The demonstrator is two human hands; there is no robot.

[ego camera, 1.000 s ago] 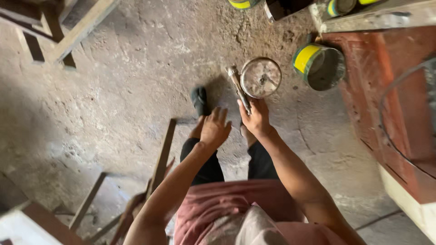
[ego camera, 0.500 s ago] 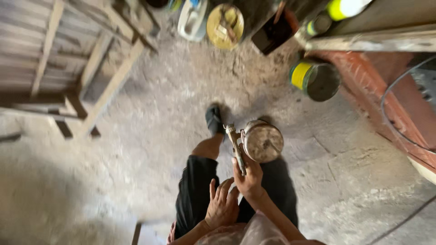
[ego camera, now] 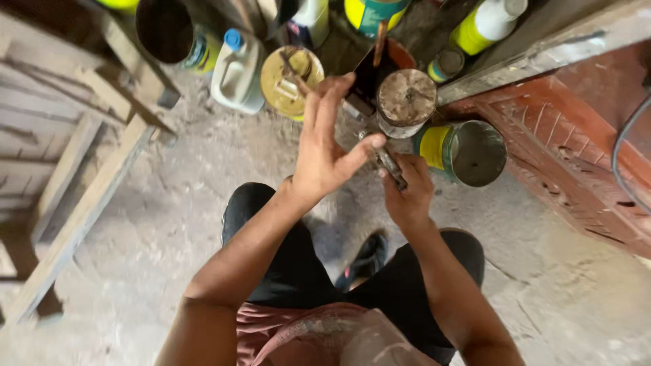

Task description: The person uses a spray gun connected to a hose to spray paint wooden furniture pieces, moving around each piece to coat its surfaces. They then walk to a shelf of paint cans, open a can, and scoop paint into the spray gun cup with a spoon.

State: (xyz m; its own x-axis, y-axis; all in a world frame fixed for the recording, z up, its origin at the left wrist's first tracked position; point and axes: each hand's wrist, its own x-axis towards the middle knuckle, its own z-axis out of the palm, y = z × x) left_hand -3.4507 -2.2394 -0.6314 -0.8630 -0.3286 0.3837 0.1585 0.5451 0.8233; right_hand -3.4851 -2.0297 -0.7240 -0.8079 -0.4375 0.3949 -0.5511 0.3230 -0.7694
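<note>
Dusty concrete floor [ego camera: 169, 224] lies below, with paint cans and a white jug [ego camera: 236, 71] crowded at 12 o'clock. At centre the right hand [ego camera: 407, 196] is clenched around a slim metal tool [ego camera: 390, 166] set against a small grimy-lidded tin [ego camera: 405, 102] (lid on, not yet lifted). Just at 9 o'clock of it, the left hand [ego camera: 329, 146] is spread, fingers [ego camera: 339, 102] released, thumb touching the tool. An open yellow-banded can [ego camera: 468, 152] lies at 3 o'clock.

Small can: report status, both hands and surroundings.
Right hand shut on tool under small can. Left hand open, thumb at can's base. Open yellow tin beside, on floor.
</note>
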